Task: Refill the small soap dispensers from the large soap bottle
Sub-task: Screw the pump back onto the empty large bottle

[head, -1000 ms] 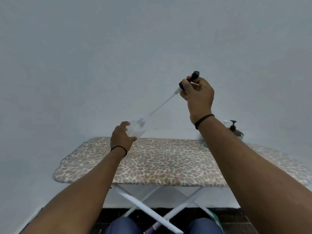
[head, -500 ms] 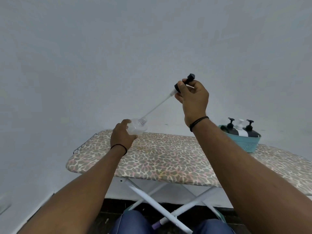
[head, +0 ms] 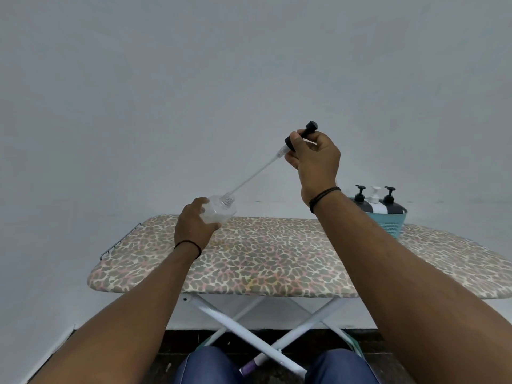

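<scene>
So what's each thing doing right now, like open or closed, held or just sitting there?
Clear bottle: open, tilted, gripped by the left hand.
Pump top: unscrewed, lifted, pinched by the right hand.
Pump tube: tip at the bottle's neck.
Three dispensers: pumps on, upright in the basket.
Ironing board: unfolded, standing.

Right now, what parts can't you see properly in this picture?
- Head view: the left hand covers most of the clear bottle, so any soap level is hidden.
- The basket wall hides the lower halves of the pump bottles.
- The right hand covers part of the pump head.
</scene>
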